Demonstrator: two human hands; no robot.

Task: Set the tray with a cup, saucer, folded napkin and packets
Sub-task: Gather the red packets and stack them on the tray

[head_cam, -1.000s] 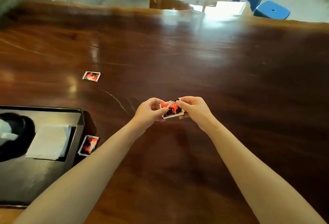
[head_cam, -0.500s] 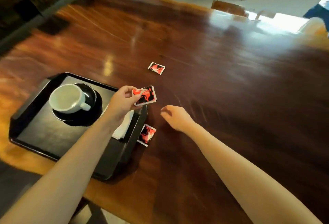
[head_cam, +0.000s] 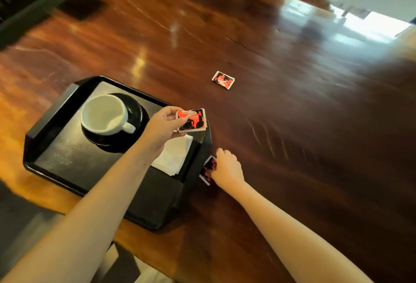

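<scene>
The wooden tabletop (head_cam: pixel 292 125) carries a black tray (head_cam: pixel 56 122) at near left, holding a black saucer (head_cam: pixel 139 111), a white cup (head_cam: pixel 104 115) and a folded napkin (head_cam: pixel 175 156). The left hand (head_cam: pixel 162 129) pinches a red packet (head_cam: pixel 192 120) over the tray's right edge. The right hand (head_cam: pixel 227 168) closes its fingers on a second packet (head_cam: pixel 208 169) just beside the tray — a third packet (head_cam: pixel 223 79) lies farther off.

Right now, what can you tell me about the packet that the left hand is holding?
The packet is small, flat and rectangular, with a red and black print and a pale border; it looks like paper or foil. The left hand pinches its left end between thumb and fingers and holds it in the air, about level, above the far right corner of the black tray, past the folded napkin. Only the hand touches it. It appears sealed.
</scene>
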